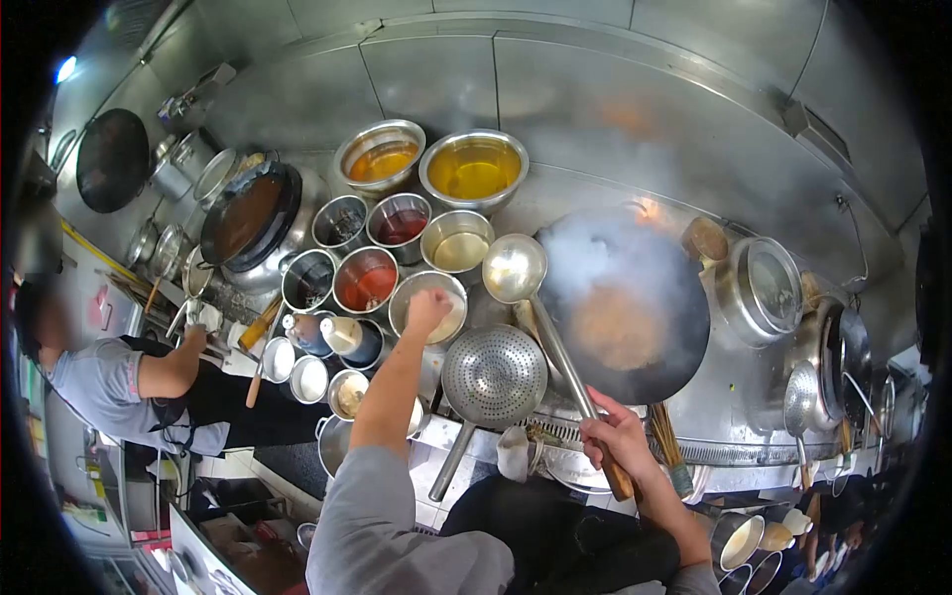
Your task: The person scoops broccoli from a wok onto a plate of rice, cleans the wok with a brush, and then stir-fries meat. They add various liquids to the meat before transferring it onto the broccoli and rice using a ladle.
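My right hand [617,436] is closed around the wooden-ended handle of a metal ladle [563,352]. The ladle's bowl is at the left rim of a black wok [684,342], where brown food [620,329] lies under thick smoke. Over a round metal container [401,307] of pale contents is my left hand [429,312], its fingers bunched together; whatever they may hold is too small to make out. A perforated strainer [495,377] rests just right of my left forearm, its handle toward me.
Metal containers of sauces, one with red liquid [400,226], crowd the left. Behind them stand two bowls of yellow oil [476,178]. Squeeze bottles [347,337] are nearby. A lidded pot [759,293] stands right of the wok. Another person [109,387] works at far left.
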Tool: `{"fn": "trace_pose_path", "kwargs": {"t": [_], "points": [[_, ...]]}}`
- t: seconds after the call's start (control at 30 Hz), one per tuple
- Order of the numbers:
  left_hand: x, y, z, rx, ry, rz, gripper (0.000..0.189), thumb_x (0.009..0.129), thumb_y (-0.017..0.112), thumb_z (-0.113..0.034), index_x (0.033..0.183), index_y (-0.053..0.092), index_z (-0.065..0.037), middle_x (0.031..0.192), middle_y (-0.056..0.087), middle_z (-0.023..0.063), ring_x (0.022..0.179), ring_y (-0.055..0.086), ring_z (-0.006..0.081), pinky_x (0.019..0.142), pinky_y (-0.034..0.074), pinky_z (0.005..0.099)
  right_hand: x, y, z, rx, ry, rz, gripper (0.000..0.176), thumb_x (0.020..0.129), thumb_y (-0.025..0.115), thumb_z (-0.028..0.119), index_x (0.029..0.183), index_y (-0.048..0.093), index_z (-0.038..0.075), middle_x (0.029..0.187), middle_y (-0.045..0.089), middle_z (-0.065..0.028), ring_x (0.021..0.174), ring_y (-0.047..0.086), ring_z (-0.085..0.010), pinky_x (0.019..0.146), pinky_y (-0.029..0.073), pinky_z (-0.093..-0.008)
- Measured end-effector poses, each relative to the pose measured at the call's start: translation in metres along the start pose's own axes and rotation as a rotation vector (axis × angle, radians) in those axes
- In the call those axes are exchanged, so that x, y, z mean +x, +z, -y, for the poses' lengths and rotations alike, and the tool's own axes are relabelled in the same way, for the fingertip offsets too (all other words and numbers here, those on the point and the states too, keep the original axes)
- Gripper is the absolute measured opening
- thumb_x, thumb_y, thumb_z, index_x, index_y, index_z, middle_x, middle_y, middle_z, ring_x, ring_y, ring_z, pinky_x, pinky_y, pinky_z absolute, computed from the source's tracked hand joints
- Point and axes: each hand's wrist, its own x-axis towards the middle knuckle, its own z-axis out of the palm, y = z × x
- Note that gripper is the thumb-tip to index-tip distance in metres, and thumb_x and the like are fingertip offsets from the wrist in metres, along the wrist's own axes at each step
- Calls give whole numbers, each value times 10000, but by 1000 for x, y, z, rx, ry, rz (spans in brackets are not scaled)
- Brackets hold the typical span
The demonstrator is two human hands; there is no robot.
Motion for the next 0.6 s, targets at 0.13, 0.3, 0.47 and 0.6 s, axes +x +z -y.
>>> {"fn": "trace_pose_path", "kwargs": {"t": [0.13, 0.3, 0.47, 0.6], "points": [[-11, -64, -127, -198, 247, -10, 204, 759, 756, -223, 862, 709, -54, 796, 709, 115, 715, 680, 245, 702, 530, 366, 1, -8, 3, -12, -2, 49, 643, 893, 612, 21, 1481, 357, 74, 713, 584, -91, 460, 538, -151, 379, 428, -279], [-4, -60, -186, -136, 439, 37, 185, 770, 740, -234, 869, 718, -80, 805, 711, 123, 731, 685, 295, 723, 543, 380, -14, -14, 14, 97, -1, 120, 648, 890, 628, 39, 1479, 359, 59, 710, 577, -86, 462, 516, -144, 378, 412, -294], [-19, -62, -205, 311, 485, -74, 203, 753, 758, -300, 854, 739, -124, 900, 682, 74, 922, 634, 269, 809, 469, 436, -25, -28, 16, 110, -8, 154, 668, 891, 632, 47, 1489, 334, 50, 729, 575, -86, 471, 512, -141, 382, 413, -295], [-27, -58, -187, 267, 467, -156, 165, 808, 705, -293, 866, 735, -141, 912, 656, 90, 961, 608, 298, 824, 457, 465, -25, -30, 14, 96, 0, 153, 665, 895, 631, 57, 1489, 332, 48, 732, 576, -82, 475, 517, -141, 384, 428, -283]]}}
